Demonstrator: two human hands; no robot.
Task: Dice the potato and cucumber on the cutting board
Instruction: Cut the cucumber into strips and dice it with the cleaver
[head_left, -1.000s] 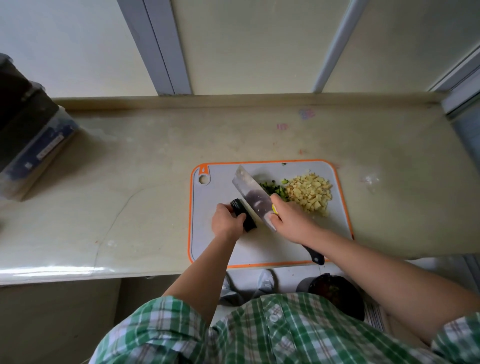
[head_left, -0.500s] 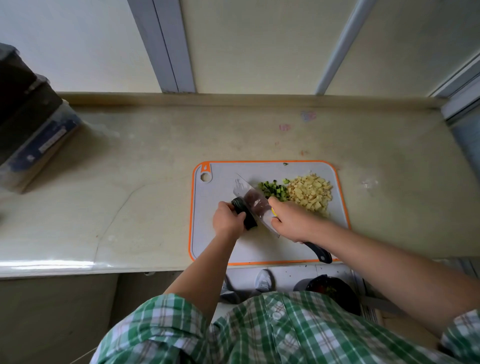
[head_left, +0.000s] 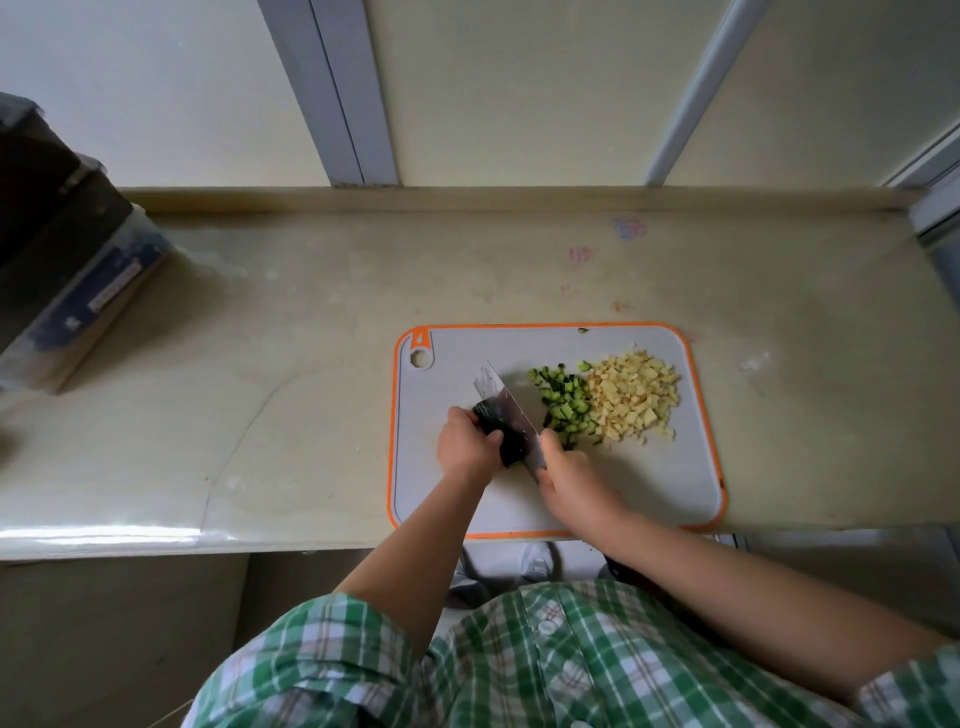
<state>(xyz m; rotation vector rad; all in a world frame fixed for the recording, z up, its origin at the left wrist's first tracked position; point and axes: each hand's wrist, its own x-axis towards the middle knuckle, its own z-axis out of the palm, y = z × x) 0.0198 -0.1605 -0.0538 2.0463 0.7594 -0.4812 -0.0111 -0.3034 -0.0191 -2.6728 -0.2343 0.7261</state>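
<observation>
Diced potato beside diced cucumber on orange-rimmed cutting board

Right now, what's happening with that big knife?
A person is chopping on a grey cutting board. The left hand holds the dark cucumber piece steady while the right hand grips the cleaver, its blade down against that piece. Little piles of diced cucumber and diced potato already lie to the right.
</observation>
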